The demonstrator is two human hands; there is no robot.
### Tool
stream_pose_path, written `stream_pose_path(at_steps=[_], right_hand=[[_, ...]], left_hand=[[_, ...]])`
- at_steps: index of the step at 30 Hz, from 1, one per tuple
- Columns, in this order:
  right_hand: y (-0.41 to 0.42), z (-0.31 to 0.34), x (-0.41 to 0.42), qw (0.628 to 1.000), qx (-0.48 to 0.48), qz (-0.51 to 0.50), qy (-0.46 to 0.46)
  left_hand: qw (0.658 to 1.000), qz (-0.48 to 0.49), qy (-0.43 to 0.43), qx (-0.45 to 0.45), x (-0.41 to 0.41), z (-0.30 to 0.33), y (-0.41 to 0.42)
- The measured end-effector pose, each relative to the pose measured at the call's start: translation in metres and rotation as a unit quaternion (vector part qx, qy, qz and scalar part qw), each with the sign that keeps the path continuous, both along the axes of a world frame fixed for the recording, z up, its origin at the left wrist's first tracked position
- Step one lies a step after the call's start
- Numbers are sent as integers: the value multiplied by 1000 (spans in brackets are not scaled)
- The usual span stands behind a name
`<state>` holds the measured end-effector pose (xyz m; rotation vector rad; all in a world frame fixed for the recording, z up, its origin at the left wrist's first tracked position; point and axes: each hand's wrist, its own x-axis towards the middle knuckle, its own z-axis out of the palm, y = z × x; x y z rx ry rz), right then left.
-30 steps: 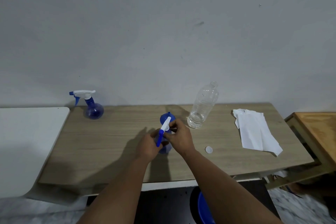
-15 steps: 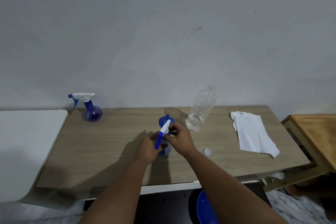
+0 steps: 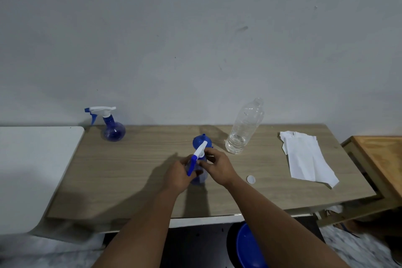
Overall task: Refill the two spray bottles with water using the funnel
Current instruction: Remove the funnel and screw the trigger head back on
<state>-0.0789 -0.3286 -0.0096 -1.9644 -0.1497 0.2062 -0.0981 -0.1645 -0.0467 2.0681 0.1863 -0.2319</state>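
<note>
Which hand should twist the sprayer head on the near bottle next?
Right. The right hand already pinches the sprayer head at its collar, while the left hand grips the spray bottle body, steadying it.

This looks like a plain room in a home, set up as a makeshift work spot: a bare grey-white wall (image 3: 195, 39) (scuffed in places) rises behind a narrow wood-grain table (image 3: 134, 172). A white tabletop (image 3: 32, 169) sits on the left and a wooden frame (image 3: 378, 159) on the right, with a blue basin (image 3: 248, 248) under the table's front edge.
</note>
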Motion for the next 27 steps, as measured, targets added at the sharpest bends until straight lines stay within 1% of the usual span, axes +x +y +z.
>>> stream_pose_path(at_steps=[3, 11, 15, 17, 19, 21, 25, 27], right_hand=[[6, 0, -2, 999, 2, -36, -5], [8, 1, 6, 999, 18, -39, 22], [10, 14, 7, 999, 6, -11, 38], [10, 29, 7, 996, 55, 24, 58], [12, 46, 8, 991, 109, 49, 60], [20, 65, 12, 987, 139, 56, 58], [42, 98, 21, 988, 132, 74, 20], [52, 115, 24, 988, 135, 78, -9]], left_hand=[[1000, 3, -10, 5, 0, 0, 0], [999, 12, -2, -33, 1, 5, 0], [995, -53, 70, -51, 3, 34, 15], [990, -60, 94, -84, 3, 51, 28], [989, -52, 89, -110, 3, 70, 42], [988, -52, 81, -121, 6, 90, 52], [987, -57, 66, -134, 9, 121, 69], [988, -41, 40, -142, 9, 132, 76]])
